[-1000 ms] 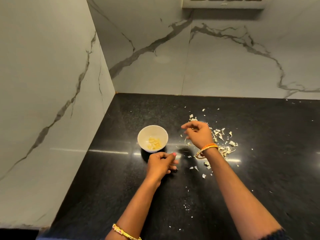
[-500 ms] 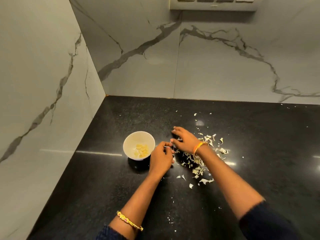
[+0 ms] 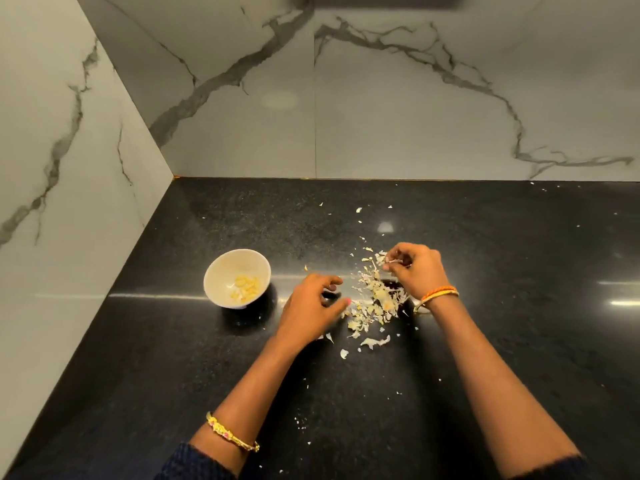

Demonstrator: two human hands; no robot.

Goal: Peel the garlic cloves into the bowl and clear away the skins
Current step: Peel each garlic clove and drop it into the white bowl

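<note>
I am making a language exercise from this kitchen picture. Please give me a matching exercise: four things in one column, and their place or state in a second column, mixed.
Things:
1. bowl
2. garlic cloves
3. skins
4. right hand

Places or states:
A. pinching a bit of skin
B. heaped on the counter between the hands
C. lying inside the bowl
D. standing left of both hands

Pairs: 1-D, 2-C, 3-B, 4-A
</note>
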